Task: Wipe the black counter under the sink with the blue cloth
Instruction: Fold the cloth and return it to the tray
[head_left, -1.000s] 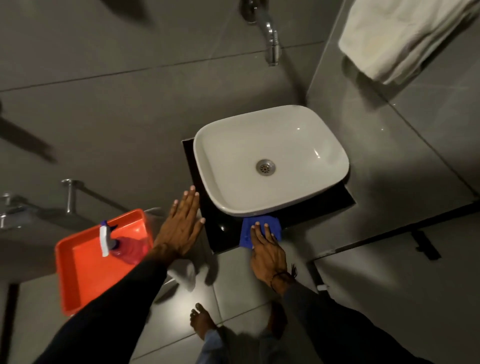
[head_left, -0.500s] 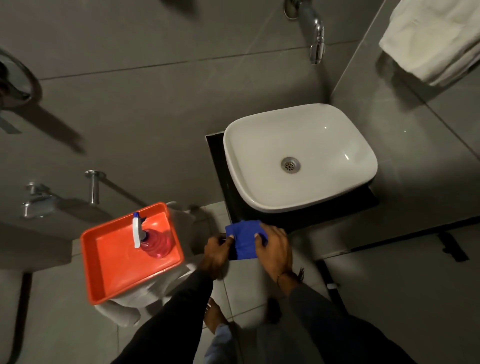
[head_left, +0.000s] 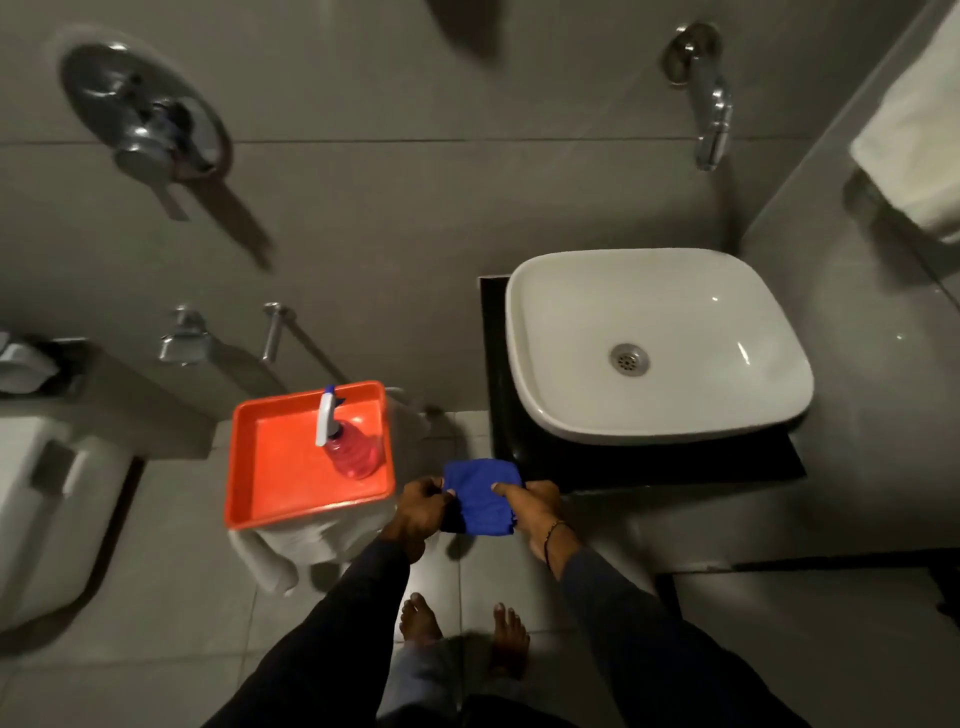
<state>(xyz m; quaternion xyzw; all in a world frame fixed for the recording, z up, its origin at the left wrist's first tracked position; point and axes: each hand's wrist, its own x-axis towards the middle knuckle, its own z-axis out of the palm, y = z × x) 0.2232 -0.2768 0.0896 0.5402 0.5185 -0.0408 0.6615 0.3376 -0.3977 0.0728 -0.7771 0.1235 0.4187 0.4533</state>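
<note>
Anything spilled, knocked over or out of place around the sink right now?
Nothing stands out. The spray bottle stands upright in the orange tray, the sink looks intact, and both hands hold the blue cloth.

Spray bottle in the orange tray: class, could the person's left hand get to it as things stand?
Probably yes. The spray bottle stands open-topped in the orange tray, with nothing between it and the left hand, but that hand first must release the blue cloth.

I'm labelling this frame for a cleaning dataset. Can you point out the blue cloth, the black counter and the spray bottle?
blue cloth (head_left: 480, 493): head view, middle of the folded fabric between both hands.
black counter (head_left: 675, 461): head view, bare front strip below the basin.
spray bottle (head_left: 355, 455): head view, its red body in the orange tray.
</note>
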